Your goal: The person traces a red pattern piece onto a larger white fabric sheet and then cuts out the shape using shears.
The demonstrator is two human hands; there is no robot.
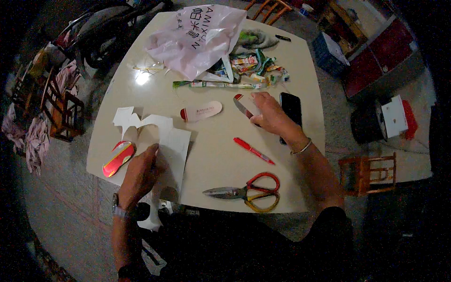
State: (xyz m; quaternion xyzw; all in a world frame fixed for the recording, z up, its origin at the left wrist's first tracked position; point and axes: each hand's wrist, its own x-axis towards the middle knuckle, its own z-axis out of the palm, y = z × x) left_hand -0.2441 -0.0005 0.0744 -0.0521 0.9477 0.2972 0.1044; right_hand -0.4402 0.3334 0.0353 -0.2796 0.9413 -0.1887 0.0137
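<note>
A white sheet of paper or thin card point(178, 141) with curved cut-outs lies at the table's near left, partly over the edge. My left hand point(141, 176) is over it with fingers bent; whether they pinch it is unclear. Left of that hand lies a shiny red, silver and yellow sole-shaped piece point(119, 158). My right hand point(273, 114) grips a pale insole with a red end point(242, 105), partly hidden by the fingers. A similar insole point(202, 111) lies between the hands. Nearer me are a red pen point(253, 151) and scissors with red and yellow handles point(243, 193).
A black phone point(290, 105) lies beside my right wrist. Across the table's far side are a pink plastic bag point(197, 38), crumpled wrappers point(250, 67), a grey-green cloth point(255, 40) and a black marker point(283, 38). Wooden chairs point(366, 176) stand around the table.
</note>
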